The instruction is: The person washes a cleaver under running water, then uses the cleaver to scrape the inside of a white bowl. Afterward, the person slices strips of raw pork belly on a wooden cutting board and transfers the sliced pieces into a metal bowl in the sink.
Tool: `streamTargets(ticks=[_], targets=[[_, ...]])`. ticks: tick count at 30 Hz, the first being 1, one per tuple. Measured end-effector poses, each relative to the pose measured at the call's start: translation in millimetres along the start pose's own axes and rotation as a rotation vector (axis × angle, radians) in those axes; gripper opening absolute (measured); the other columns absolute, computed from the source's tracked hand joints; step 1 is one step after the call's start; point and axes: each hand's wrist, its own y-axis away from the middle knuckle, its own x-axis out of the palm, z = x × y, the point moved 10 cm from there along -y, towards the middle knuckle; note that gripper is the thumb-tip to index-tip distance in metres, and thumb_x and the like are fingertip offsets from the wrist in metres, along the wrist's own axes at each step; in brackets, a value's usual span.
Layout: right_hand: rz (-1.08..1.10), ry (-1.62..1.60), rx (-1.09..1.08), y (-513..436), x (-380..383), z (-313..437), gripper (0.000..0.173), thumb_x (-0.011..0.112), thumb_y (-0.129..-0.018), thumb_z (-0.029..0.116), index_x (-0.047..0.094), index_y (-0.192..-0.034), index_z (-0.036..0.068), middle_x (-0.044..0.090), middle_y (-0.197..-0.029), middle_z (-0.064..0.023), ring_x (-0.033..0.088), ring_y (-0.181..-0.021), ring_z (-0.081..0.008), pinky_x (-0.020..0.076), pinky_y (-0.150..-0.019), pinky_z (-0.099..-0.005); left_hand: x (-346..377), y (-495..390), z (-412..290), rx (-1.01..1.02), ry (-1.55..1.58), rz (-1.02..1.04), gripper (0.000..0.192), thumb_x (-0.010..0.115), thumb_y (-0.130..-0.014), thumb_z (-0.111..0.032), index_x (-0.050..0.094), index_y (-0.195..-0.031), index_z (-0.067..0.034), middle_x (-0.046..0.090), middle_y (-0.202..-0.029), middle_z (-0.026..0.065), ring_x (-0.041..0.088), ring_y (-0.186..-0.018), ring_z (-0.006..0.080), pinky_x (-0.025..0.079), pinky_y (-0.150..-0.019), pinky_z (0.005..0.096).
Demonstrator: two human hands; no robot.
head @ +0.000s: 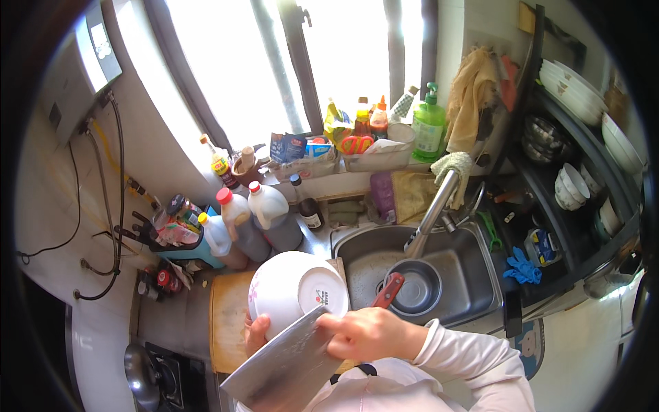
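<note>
My right hand (370,335) grips a cleaver by its reddish wooden handle (388,289), with fingers reaching onto the blade. The broad steel blade (288,360) slants down to the left, close to my body. Its upper edge overlaps the lower side of a white ceramic bowl (278,288); whether it touches the foot ring (323,288) is hard to tell. My left hand (256,332) holds that bowl by its rim, tipped so the underside with its printed mark faces up. Part of the left hand is hidden behind bowl and blade. Beneath them lies a wooden cutting board (226,319).
To the right, a steel sink (463,268) holds a metal pot (419,288) under the faucet (437,211). Large plastic jugs (273,211) and a dark bottle (309,206) stand behind the board. A dish rack (556,206) is far right, a gas stove (170,376) lower left.
</note>
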Motion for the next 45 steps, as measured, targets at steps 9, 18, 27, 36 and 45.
streamTargets(ticks=[9, 18, 27, 36, 45], targets=[[0.048, -0.057, 0.079, 13.4, -10.3, -13.2, 0.009, 0.066, -0.073, 0.014, 0.058, -0.073, 0.011, 0.057, -0.104, -0.0063, 0.061, -0.059, -0.0143, 0.0520, -0.052, -0.0249, -16.5, -11.4, -12.2, 0.050, 0.029, -0.024, 0.055, 0.061, -0.082, -0.029, 0.047, -0.129, -0.006, 0.057, -0.119, 0.0119, 0.059, -0.104, 0.0236, 0.050, -0.088, 0.0367], [0.053, -0.100, 0.160, 27.3, -16.2, -37.8, 0.017, 0.063, -0.073, 0.002, 0.062, -0.090, 0.002, 0.060, -0.100, -0.0093, 0.062, -0.057, -0.0148, 0.0544, -0.054, -0.0260, 7.1, -2.0, -31.9, 0.213, -0.046, 0.145, 0.060, 0.057, -0.085, -0.042, 0.044, -0.134, -0.010, 0.055, -0.127, 0.0122, 0.057, -0.109, 0.0266, 0.048, -0.093, 0.0395], [0.052, 0.079, -0.168, -12.8, 9.9, 26.3, 0.010, 0.064, -0.066, 0.015, 0.054, -0.068, 0.013, 0.060, -0.104, -0.0090, 0.056, -0.055, -0.0105, 0.0494, -0.047, -0.0253, -3.4, -12.2, 2.3, -0.058, 0.057, -0.008, 0.052, 0.060, -0.082, -0.027, 0.048, -0.126, -0.003, 0.059, -0.114, 0.0148, 0.061, -0.099, 0.0238, 0.052, -0.085, 0.0378], [-0.090, 0.078, -0.120, -20.6, -13.2, 25.7, 0.018, 0.063, -0.065, 0.016, 0.047, -0.057, 0.012, 0.060, -0.101, -0.0071, 0.054, -0.054, -0.0089, 0.0472, -0.044, -0.0235, -3.9, -12.2, 7.1, -0.062, 0.087, -0.003, 0.053, 0.058, -0.083, -0.036, 0.048, -0.127, -0.008, 0.060, -0.114, 0.0135, 0.061, -0.097, 0.0237, 0.051, -0.085, 0.0372], [-0.089, 0.142, -0.160, -15.4, -6.8, 26.2, 0.016, 0.062, -0.064, 0.015, 0.048, -0.059, 0.012, 0.060, -0.102, -0.0066, 0.054, -0.053, -0.0094, 0.0466, -0.043, -0.0229, 9.6, -8.5, 2.7, 0.023, 0.115, -0.033, 0.049, 0.061, -0.081, -0.029, 0.051, -0.123, -0.006, 0.061, -0.108, 0.0145, 0.062, -0.091, 0.0237, 0.053, -0.079, 0.0374]])
